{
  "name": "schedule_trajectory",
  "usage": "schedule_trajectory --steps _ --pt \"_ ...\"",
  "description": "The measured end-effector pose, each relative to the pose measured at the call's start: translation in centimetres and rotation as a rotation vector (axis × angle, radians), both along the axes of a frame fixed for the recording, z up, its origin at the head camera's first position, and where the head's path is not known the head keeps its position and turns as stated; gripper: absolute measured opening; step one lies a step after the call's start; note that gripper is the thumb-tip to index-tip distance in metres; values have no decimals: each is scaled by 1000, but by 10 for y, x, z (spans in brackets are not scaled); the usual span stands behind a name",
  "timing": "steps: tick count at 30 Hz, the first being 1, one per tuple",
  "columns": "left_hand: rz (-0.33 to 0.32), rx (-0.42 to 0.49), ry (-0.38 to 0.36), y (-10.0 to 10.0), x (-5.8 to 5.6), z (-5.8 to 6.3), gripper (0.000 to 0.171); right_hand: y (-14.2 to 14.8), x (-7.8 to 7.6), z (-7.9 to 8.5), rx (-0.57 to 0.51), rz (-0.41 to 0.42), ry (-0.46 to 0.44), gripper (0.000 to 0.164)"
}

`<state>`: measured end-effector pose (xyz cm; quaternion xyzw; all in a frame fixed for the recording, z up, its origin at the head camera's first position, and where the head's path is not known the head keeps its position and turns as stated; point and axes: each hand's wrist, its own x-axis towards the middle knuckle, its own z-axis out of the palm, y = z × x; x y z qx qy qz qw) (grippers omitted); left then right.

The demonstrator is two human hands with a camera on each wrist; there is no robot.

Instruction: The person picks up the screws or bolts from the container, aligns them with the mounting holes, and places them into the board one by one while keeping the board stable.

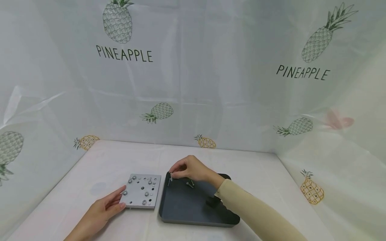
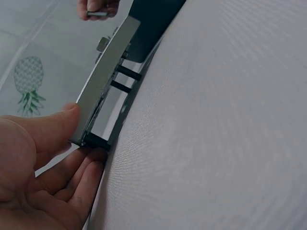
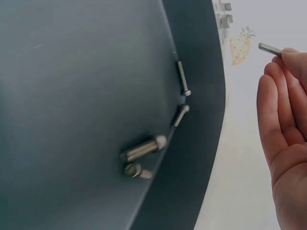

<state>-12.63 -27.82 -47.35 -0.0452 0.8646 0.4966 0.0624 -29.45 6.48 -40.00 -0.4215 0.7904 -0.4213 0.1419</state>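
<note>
My left hand (image 1: 101,211) holds the near left corner of a silver metal plate (image 1: 136,196) with holes and several bolt heads on top. In the left wrist view the thumb lies on the plate's face, fingers beside and below it, and black posts (image 2: 128,73) project from its underside. Over the far left corner of a dark tray (image 1: 193,209), my right hand (image 1: 193,169) pinches a small threaded screw (image 3: 270,49) between thumb and fingertips. Its other fingers are bent loosely. Inside the tray lie more loose screws, including a thicker one (image 3: 144,149) and a thin one (image 3: 183,79).
The tray stands just right of the plate on a white-covered table (image 1: 120,157). A white pineapple-print sheet (image 1: 229,83) hangs behind and at both sides. The right forearm's beige sleeve (image 1: 256,211) crosses the tray's right side.
</note>
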Motion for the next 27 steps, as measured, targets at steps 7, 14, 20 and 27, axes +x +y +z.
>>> schedule_trajectory --steps 7,14,20,27 --pt "-4 -25 7 -1 0 0 76 -24 -6 1 8 -2 50 18" --pt "-7 -7 10 -2 -1 -2 76 -49 -9 1 14 -8 80 18" --pt "-6 -1 14 -2 -1 -2 76 -71 -8 -2 36 -11 107 18" --pt "-15 4 13 -2 -1 -1 76 -92 -6 -10 72 -34 115 18"
